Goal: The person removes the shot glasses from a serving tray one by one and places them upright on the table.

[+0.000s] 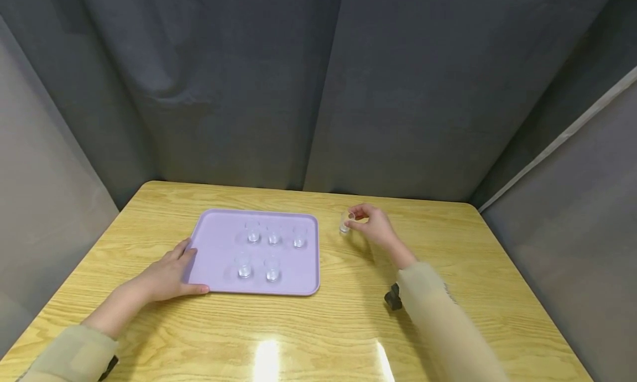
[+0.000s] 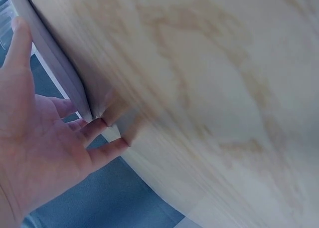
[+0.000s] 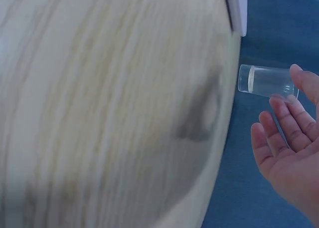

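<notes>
A lilac tray (image 1: 214, 255) lies on the wooden table with several small clear glasses (image 1: 273, 237) standing on it, some in a back row and two in front. My left hand (image 1: 166, 274) rests against the tray's left end, thumb along the near edge and fingers spread at the side; the left wrist view shows these fingers (image 2: 94, 133) fairly straight by the tray edge. Right of the tray, my right hand (image 1: 374, 226) pinches a small clear glass (image 3: 271, 81) near its rim between thumb and fingertips. In the right wrist view the glass is held off the table.
The wooden table (image 1: 448, 315) extends to the right of the tray and in front of it. Dark grey curtains (image 1: 318, 94) hang behind the table and along both sides. A black strap piece (image 1: 393, 297) is at the right sleeve.
</notes>
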`<state>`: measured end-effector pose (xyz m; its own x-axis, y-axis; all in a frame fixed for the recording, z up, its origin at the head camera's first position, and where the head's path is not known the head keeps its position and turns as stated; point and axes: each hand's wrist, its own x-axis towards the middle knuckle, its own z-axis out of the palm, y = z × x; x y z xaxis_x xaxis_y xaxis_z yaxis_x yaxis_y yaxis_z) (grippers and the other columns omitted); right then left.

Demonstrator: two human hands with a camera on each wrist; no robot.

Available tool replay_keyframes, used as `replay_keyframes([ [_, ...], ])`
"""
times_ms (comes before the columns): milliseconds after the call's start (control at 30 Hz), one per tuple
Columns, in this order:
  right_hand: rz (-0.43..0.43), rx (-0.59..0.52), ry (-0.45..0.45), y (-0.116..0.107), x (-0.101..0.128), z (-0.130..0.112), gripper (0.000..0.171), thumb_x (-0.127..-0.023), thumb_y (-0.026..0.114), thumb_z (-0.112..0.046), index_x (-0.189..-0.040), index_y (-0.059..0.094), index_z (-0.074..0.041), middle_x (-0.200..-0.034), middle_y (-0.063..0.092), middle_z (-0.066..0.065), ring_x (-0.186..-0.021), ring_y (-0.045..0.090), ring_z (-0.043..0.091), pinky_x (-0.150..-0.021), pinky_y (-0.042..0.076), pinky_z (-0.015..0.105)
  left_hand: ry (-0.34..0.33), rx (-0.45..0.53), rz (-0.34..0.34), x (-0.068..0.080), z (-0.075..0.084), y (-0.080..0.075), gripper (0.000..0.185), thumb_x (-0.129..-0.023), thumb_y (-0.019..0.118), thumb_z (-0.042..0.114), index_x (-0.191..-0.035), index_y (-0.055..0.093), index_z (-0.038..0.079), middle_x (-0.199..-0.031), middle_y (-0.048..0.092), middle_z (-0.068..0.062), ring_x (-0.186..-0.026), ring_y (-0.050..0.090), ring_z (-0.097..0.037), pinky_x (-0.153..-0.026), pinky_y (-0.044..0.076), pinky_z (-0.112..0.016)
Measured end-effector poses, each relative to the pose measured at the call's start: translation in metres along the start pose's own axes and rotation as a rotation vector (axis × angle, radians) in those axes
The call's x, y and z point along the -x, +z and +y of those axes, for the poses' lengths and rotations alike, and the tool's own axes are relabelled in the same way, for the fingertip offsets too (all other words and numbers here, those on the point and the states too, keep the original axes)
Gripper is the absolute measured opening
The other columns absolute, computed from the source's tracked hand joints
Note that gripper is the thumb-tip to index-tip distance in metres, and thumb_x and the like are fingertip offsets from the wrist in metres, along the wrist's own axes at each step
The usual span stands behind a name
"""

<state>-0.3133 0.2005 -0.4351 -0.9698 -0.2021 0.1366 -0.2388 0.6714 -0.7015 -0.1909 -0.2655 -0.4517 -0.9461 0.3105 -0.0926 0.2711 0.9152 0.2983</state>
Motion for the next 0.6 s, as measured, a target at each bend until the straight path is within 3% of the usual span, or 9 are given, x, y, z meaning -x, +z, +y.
replay_keyframes([
  [600,-0.005,-0.006,0.000,0.009,-0.003,0.016,0.040,-0.087,0.069,-0.021,-0.122,0.060,-0.003,-0.112,0.065,0.012,-0.106,0.059,0.029,-0.086,0.049,0.042,0.003,-0.014,0.002,0.000,0.003,-0.001,0.111,-0.072,0.064,0.070,-0.139,0.033,-0.013,-0.149,0.017,-0.035,-0.129,0.029,-0.056,-0.093,0.033,-0.068],
])
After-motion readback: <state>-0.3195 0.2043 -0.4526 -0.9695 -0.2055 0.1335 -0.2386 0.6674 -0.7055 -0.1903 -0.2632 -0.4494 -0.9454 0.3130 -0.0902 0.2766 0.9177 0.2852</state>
